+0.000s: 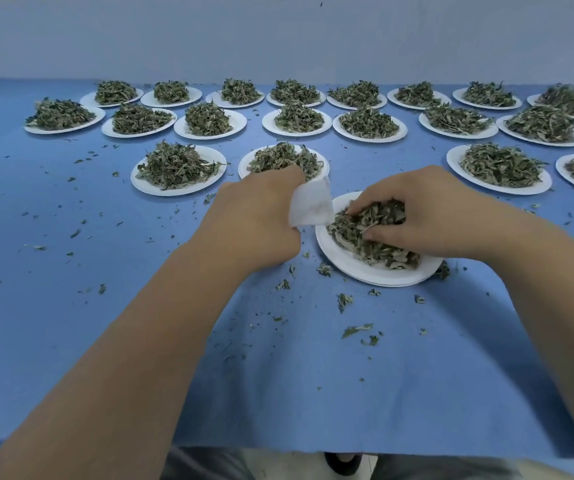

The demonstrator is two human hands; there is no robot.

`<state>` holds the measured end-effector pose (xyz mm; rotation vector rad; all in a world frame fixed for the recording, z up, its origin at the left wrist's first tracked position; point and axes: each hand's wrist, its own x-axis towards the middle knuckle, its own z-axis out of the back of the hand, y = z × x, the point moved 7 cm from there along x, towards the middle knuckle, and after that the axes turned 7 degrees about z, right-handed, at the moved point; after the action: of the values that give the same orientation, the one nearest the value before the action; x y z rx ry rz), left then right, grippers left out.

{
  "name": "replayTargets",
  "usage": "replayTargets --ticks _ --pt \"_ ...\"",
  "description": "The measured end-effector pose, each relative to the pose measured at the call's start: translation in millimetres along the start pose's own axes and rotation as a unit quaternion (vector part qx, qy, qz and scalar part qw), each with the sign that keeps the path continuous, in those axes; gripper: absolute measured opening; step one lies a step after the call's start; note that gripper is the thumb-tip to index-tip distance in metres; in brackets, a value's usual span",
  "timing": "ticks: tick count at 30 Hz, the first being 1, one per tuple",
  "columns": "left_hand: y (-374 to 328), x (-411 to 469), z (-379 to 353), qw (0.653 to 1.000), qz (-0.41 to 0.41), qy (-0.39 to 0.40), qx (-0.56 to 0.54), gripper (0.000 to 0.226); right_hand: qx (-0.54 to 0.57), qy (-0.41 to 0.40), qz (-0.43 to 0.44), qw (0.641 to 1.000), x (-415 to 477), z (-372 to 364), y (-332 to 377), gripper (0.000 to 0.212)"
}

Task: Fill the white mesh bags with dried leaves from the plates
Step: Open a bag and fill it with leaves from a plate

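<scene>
White mesh bag (311,206) is gripped in the left hand (257,216) beside the nearest plate (354,265), where the right hand (427,216) clutches dried leaves (354,230) on the blue desk (71,271).

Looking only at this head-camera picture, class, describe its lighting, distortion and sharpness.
Head view: soft, even light, faint shadows beneath the left hand and right hand, no glare on the nearest plate; head view: wide lens swells the forearms toward the bottom corners; far-right plate looks softer.
</scene>
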<state>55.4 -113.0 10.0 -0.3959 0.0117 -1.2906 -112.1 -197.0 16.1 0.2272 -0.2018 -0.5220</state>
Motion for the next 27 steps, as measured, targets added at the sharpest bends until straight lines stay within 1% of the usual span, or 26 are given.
replayTargets --ticks 3,6,9,12,14,19,22,23,24,27 --pt "-8 5 -2 1.0 -0.01 -0.004 0.016 0.029 0.042 -0.067 0.001 0.997 -3 19 -3 0.031" --pt "-16 12 -2 1.0 -0.018 -0.009 0.016 0.029 0.066 -0.115 0.006 0.991 -4 33 -1 0.033" --pt "-26 21 -5 0.999 -0.035 -0.002 0.006 0.03 0.094 -0.161 -0.001 0.982 -3 37 -2 0.025" --pt "-37 29 -10 0.998 -0.052 0.014 -0.016 0.036 0.137 -0.191 -0.015 0.972 -3 36 -7 0.016" --pt "-42 33 -14 0.998 -0.06 0.015 -0.022 0.037 0.171 -0.187 -0.029 0.967 -3 31 -12 0.013" --pt "-42 38 -21 0.997 -0.061 -0.002 -0.055 0.034 0.24 -0.145 -0.016 0.96 -5 18 -14 0.019" --pt "-41 36 -24 0.996 -0.066 -0.011 -0.056 0.03 0.314 -0.105 -0.018 0.943 -7 13 -11 0.039" --pt "-40 35 -24 0.996 -0.065 -0.016 -0.058 0.03 0.336 -0.101 -0.025 0.936 -6 12 -12 0.042" --pt "-40 34 -23 0.996 -0.063 -0.02 -0.059 0.032 0.352 -0.103 -0.028 0.93 -5 11 -13 0.041" --pt "-39 32 -22 0.996 -0.062 -0.029 -0.056 0.039 0.366 -0.126 -0.036 0.921 -4 11 -19 0.03"
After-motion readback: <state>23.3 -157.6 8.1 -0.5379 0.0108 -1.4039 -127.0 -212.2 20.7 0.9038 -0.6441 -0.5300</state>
